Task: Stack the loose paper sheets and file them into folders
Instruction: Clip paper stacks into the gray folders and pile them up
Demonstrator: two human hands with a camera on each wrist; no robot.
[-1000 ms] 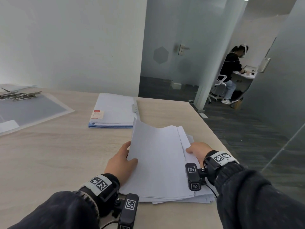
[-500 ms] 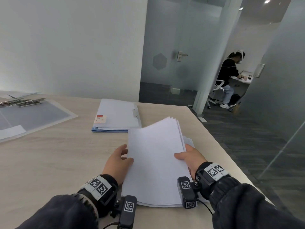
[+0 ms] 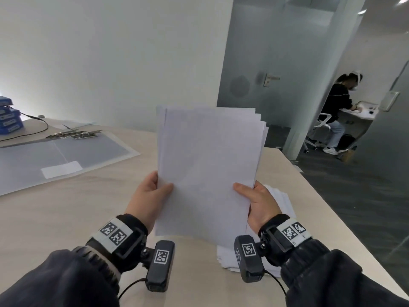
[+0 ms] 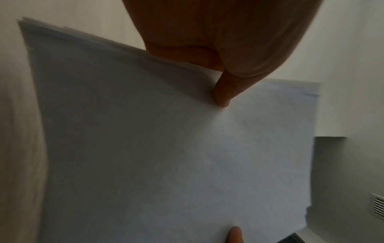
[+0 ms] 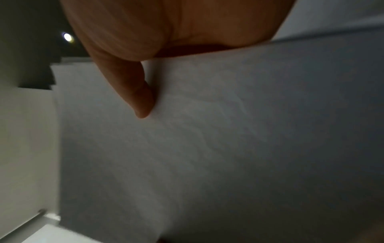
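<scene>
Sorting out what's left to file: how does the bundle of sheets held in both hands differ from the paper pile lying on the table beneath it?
The held bundle stands nearly upright, off the table; the paper pile lies flat on the table. The left hand and right hand grip the bundle's side edges; nothing grips the pile. The bundle shows fully; the pile is mostly hidden. Both are plain white sheets with staggered edges.

Right hand [image 5: 166,28] fills the top of frame, thumb [image 5: 137,92] pressed flat onto the near face of the white paper sheets [image 5: 218,148], which cover most of the view; pale wall at left, one round ceiling light [image 5: 67,37] upper left.
</scene>
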